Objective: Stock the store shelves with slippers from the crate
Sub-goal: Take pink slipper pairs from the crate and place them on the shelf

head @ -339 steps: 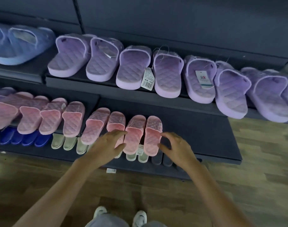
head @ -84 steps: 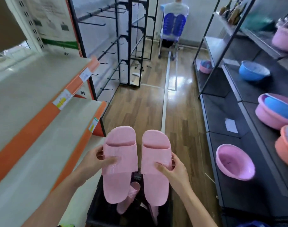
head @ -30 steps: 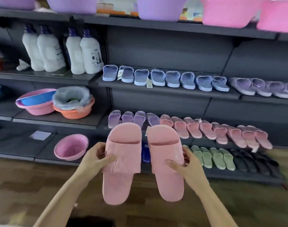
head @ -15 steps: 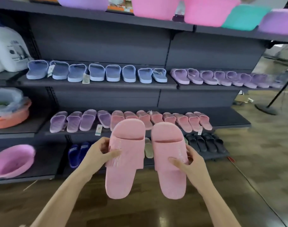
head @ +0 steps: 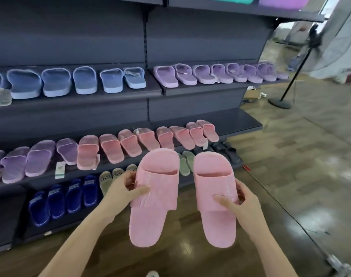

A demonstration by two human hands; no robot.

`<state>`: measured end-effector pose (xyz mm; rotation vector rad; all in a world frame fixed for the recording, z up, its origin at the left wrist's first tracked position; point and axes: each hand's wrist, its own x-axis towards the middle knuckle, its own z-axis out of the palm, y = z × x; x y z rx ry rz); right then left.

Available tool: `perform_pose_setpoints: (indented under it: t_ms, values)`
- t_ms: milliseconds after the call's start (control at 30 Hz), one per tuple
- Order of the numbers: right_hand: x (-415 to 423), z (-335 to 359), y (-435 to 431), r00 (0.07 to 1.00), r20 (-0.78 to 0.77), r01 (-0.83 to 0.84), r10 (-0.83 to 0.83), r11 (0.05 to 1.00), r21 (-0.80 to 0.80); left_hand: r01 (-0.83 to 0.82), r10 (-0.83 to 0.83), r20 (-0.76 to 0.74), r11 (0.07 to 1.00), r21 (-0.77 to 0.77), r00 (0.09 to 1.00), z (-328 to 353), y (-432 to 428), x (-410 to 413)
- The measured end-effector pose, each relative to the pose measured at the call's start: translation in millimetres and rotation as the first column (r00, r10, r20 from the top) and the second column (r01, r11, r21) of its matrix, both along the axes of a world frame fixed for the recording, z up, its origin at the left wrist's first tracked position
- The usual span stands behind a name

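Observation:
I hold a pair of pink slippers up in front of the dark shelves, toes up. My left hand grips the left slipper by its strap edge, thumb across the front. My right hand grips the right slipper the same way. Behind them, the middle shelf carries a row of pink slippers, with bare shelf at its right end. The crate is out of view.
Blue slippers and purple slippers fill the upper shelf. Purple slippers sit left on the middle shelf. Navy, green and black pairs line the bottom shelf. A fan stand and a cable on the floor are to the right.
My view has swung right along the shelves and come closer. The pink pair stays gripped in both hands, now in front of the right end of the pink row.

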<state>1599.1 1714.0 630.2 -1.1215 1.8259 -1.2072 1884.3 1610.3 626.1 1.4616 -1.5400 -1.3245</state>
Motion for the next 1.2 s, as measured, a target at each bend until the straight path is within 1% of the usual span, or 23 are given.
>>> perform_pose_setpoints:
  t_ms: [100, 233, 300, 433, 500, 600, 700, 833, 933, 1067, 1200]
  values:
    - [-19.5, -1.7, -25.4, 0.999, -0.002, 0.046, -0.046, 0.999, -0.014, 0.033, -0.033, 0.026, 0.999, -0.004, 0.999, 0.6, -35.8, -21.8]
    - [-40.5, -2.7, -65.4, 0.996, -0.008, 0.089, -0.089, 0.996, -0.010, 0.098, -0.098, -0.036, 0.995, -0.023, 0.994, 3.7, -87.9, -52.2]
    - [-51.5, -1.1, -83.2, 0.993, -0.006, 0.119, -0.119, 0.993, -0.008, 0.130, -0.130, -0.083, 0.992, -0.009, 0.988, 6.1, -113.2, -67.6]
    - [-74.7, 0.9, -107.5, 0.983, 0.017, 0.184, -0.184, 0.983, -0.009, 0.212, -0.212, -0.128, 0.977, -0.011, 0.969, 11.4, -159.5, -103.4]
    - [-85.5, 2.0, -112.6, 0.979, 0.023, 0.204, -0.203, 0.979, -0.009, 0.227, -0.226, -0.145, 0.974, -0.011, 0.963, 8.3, -173.4, -121.7]
    - [-110.8, 0.0, -120.9, 0.967, 0.034, 0.254, -0.253, 0.967, -0.002, 0.274, -0.264, -0.177, 0.961, 0.033, 0.948, 3.1, -190.6, -156.9]
    - [-141.4, -5.5, -132.1, 0.960, 0.048, 0.276, -0.276, 0.961, 0.002, 0.310, -0.300, -0.147, 0.950, 0.045, 0.942, -5.7, -205.4, -188.2]
    - [-191.9, -12.4, -150.2, 0.963, 0.057, 0.266, -0.265, 0.964, -0.007, 0.320, -0.314, -0.097, 0.946, 0.049, 0.944, -16.5, -219.7, -234.5]
    - [-238.2, -15.9, -164.1, 0.971, 0.049, 0.235, -0.234, 0.972, -0.001, 0.281, -0.273, -0.116, 0.958, 0.062, 0.955, -19.3, -227.2, -275.5]
    - [-305.9, -18.9, -179.7, 0.984, 0.034, 0.178, -0.178, 0.984, -0.021, 0.228, -0.222, -0.113, 0.973, 0.036, 0.968, -21.3, -231.0, -338.5]
    - [-364.6, -18.9, -194.0, 0.990, 0.008, 0.143, -0.143, 0.990, -0.002, 0.192, -0.191, -0.116, 0.981, -0.004, 0.975, -19.3, -227.0, -394.7]
